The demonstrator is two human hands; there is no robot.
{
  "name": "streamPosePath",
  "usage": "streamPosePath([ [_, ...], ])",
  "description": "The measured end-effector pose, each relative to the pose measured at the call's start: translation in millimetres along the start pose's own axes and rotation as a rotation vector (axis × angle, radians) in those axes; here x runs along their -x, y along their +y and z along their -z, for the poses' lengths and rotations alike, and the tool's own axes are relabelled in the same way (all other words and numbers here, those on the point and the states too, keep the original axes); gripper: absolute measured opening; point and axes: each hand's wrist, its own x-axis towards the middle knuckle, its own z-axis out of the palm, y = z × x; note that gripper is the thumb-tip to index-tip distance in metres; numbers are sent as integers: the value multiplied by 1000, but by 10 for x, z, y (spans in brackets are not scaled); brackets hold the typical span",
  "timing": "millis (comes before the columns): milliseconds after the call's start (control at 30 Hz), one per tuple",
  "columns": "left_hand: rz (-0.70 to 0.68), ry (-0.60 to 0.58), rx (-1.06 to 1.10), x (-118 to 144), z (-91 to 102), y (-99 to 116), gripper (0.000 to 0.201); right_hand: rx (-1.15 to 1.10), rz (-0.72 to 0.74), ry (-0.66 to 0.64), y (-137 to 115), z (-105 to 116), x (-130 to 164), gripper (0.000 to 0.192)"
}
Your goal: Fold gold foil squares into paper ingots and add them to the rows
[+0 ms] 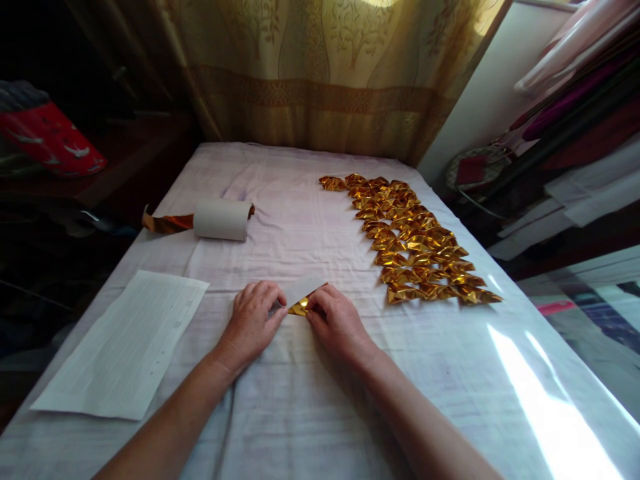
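A sheet of gold foil paper (299, 306) with a pale back lies at the middle of the cloth, partly folded so that a strip of its gold side shows. My left hand (255, 319) pinches its left end between thumb and fingers. At the other end my right hand (337, 320) is closed on the fold, thumb and fingertips together. Both hands rest low on the cloth, and the fingers hide parts of the paper.
Rows of folded gold foil pieces (415, 233) lie at the right. Back left is a white roll (220, 220) with foil sticking out. A printed sheet (125, 343) lies at the left on the white cloth (280, 427). A curtain (310, 73) hangs behind.
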Motion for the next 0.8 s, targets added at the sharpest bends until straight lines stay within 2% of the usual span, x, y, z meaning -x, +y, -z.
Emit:
streamPosePath([
  [200, 53, -67, -31, -40, 69, 84, 10, -36, -2, 38, -11, -17, -3, 19],
  [300, 67, -30, -120, -25, 63, 193, 8, -56, -13, 52, -11, -25, -5, 19],
  [433, 83, -1, -216, -14, 14, 287, 16, -61, -13, 62, -8, -34, -3, 18],
  [633, 114, -29, -186, -37, -6, 233, 6, -52, 23, 84, -1, -35, 7, 18],
  [800, 65, 23, -163, -5, -26, 140, 15, -35, 33, 109, 7, -47, 11, 18],
])
